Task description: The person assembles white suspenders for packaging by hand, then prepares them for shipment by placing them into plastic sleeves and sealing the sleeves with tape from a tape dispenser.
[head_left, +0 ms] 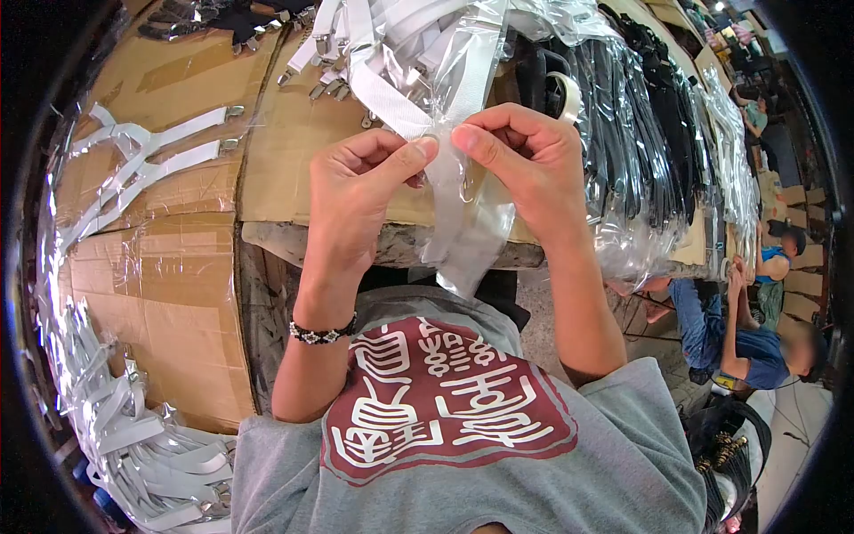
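The left hand and right hand work side by side, thumbs near each other, each pinching the clear plastic sleeve between thumb and curled fingers (some fingertips are hidden), apparently to steady limp film. From the grip, the sleeve's loose end hangs toward the wearer, past the cardboard edge. White straps lie just beyond the grip and bagged black straps to its right, presumably for easy reach.
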A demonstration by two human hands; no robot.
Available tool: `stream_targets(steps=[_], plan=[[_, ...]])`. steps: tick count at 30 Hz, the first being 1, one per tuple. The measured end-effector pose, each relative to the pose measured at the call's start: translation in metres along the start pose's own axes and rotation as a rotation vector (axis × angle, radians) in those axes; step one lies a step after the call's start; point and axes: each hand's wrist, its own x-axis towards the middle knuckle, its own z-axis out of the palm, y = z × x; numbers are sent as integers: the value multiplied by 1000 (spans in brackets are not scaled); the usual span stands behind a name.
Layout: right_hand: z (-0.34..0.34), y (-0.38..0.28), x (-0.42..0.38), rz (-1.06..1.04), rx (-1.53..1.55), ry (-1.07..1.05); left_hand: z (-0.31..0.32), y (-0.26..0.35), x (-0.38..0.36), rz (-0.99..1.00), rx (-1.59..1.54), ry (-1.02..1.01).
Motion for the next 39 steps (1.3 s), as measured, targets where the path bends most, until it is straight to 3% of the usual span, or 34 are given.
stream_targets(steps=[11, 17, 23, 26, 32, 35, 39], plan=[[6, 0, -5, -154, -260, 91, 1, 1, -1, 12, 12, -5], [7, -5, -4, -152, -249, 120, 1, 1, -1, 20, -11, -6], [6, 0, -1, 0, -55, 123, 0, 0, -1, 17, 1, -2], [8, 1, 3, 110, 247, 231, 1, 1, -1, 16, -15, -5], [21, -4, 6, 84, 265, 128, 2, 0, -1, 24, -7, -12], [30, 6, 13, 78, 464, 157, 1, -2, -2, 48, 13, -22], [36, 6, 13, 44, 442, 172, -4, -3, -1, 44, 10, 3]])
